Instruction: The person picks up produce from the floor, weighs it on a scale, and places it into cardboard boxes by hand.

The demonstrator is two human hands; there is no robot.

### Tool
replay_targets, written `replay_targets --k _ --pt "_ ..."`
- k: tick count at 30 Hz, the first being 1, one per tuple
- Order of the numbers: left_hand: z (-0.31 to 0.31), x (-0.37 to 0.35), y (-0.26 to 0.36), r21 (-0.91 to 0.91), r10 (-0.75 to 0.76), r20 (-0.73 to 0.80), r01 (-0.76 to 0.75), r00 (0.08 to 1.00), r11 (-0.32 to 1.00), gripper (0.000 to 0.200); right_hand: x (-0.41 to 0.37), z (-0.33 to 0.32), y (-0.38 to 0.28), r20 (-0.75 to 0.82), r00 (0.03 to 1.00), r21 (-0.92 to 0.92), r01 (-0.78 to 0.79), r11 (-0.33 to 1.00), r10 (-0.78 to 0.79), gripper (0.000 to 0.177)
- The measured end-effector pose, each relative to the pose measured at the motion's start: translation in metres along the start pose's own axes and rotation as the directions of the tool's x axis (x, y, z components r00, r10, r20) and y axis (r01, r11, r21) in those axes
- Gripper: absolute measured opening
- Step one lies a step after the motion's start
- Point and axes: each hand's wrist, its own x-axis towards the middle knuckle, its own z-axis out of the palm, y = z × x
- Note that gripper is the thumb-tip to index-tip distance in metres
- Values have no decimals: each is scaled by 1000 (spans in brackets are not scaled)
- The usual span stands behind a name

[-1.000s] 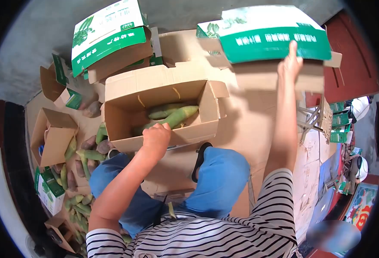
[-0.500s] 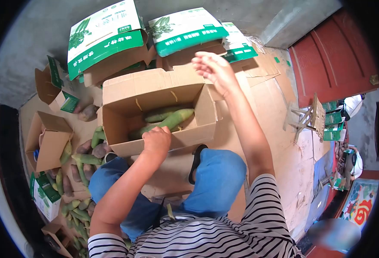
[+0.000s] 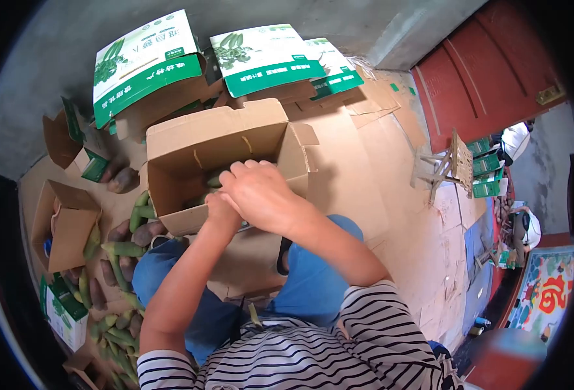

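Note:
An open cardboard box [image 3: 215, 123] stands before my knees, with long green radishes [image 3: 214, 179] lying in it, mostly hidden by my hands. At the box's near rim, my left hand [image 3: 223, 208] is closed in a curl; what it grips, if anything, is covered. My right hand [image 3: 257, 190] reaches across the box opening, lying against the left one with bent fingers. Whether it holds something cannot be made out.
Green-and-white printed boxes [image 3: 147, 65] stand along the wall behind. Loose green radishes [image 3: 121, 338] and dark reddish roots [image 3: 149, 233] lie on the floor at left, near small open boxes [image 3: 66, 224]. A wooden stool [image 3: 453, 168] and other people [image 3: 527, 231] are at right.
My right hand, raised open beyond the box's right end before, has come down and left to meet my left hand. The green radishes in the box are now largely covered.

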Motion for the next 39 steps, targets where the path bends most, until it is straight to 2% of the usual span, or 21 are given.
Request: replay_targets --k 2,3,5,8,10,13,16,18,19,23,27,30,33,36,39 --pt "23 8 -7 25 16 17 -16 1000 1000 32 3 14 7 -79 995 -13 -61 998 60 19" --pt "26 9 -9 54 25 47 -28 999 998 33 4 20 14 -50 993 7 -110 994 111 23" --pt "-3 2 -7 181 45 184 -79 982 980 33 1 31 28 42 993 30 -115 993 114 29" --pt "-5 -2 -9 68 28 110 -35 994 997 38 0 31 41 247 964 98 -124 987 97 40" --pt "-6 -7 -12 96 7 82 -15 997 995 38 3 29 44 376 924 148 -140 979 76 43" --pt "-7 -5 -17 154 -6 69 -5 998 988 35 1 21 50 440 897 211 -149 966 42 46" --pt "-14 -9 -27 213 -13 87 -6 996 977 31 -2 33 55 506 863 149 -82 985 -5 46" --pt "-19 -12 -33 215 21 71 -36 997 976 35 -1 58 54 513 858 74 -46 996 1 38" --pt "-19 -12 -34 195 5 69 -18 998 981 46 1 70 52 524 852 36 -30 999 7 34" --pt "-34 -23 -31 163 69 14 -70 998 984 50 14 109 47 481 876 -83 5 997 36 21" --pt "-60 -42 -23 50 107 -88 -103 990 993 46 21 117 47 525 849 -69 -23 997 56 19" --pt "-68 -53 -21 43 126 -116 -121 985 992 45 25 120 46 548 834 -80 -26 996 66 18" --pt "-63 -57 -23 36 159 -122 -155 980 987 44 28 123 45 544 838 -103 8 995 49 19" --pt "-62 -56 -25 45 148 -103 -144 984 989 43 33 133 44 549 833 -119 1 993 65 26" --pt "-55 -50 -29 70 144 -69 -139 987 988 43 25 128 44 495 868 -90 -3 996 48 18"
